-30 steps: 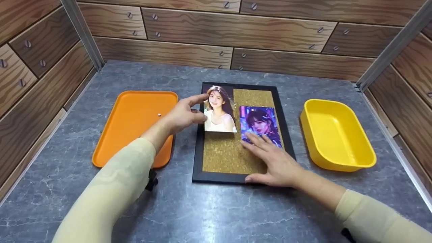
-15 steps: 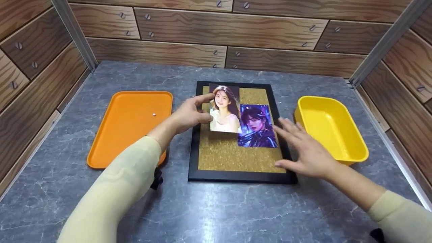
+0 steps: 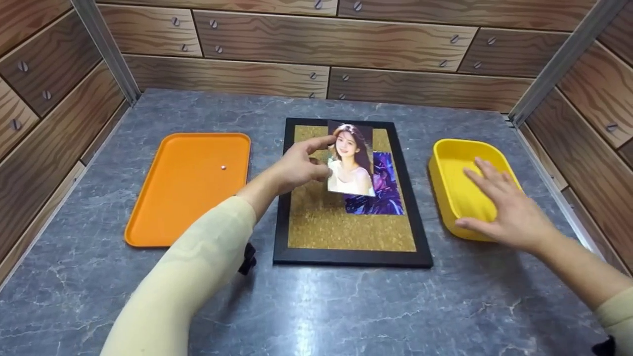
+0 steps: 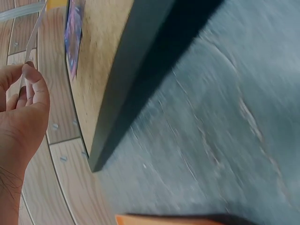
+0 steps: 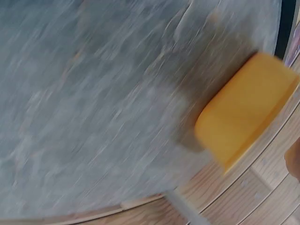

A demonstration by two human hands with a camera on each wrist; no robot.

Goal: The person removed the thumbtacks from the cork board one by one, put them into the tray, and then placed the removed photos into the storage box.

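One portrait photo (image 3: 352, 170), pinched by the left hand (image 3: 300, 167), overlies the corkboard (image 3: 348, 232).

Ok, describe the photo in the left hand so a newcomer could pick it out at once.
On the grey table, find the black-framed cork board between the orange tray and the yellow bin. Raised over that board, the left hand holds the photo by one edge. Unlike the purple picture it partly hides, this one shows a person in a white top.
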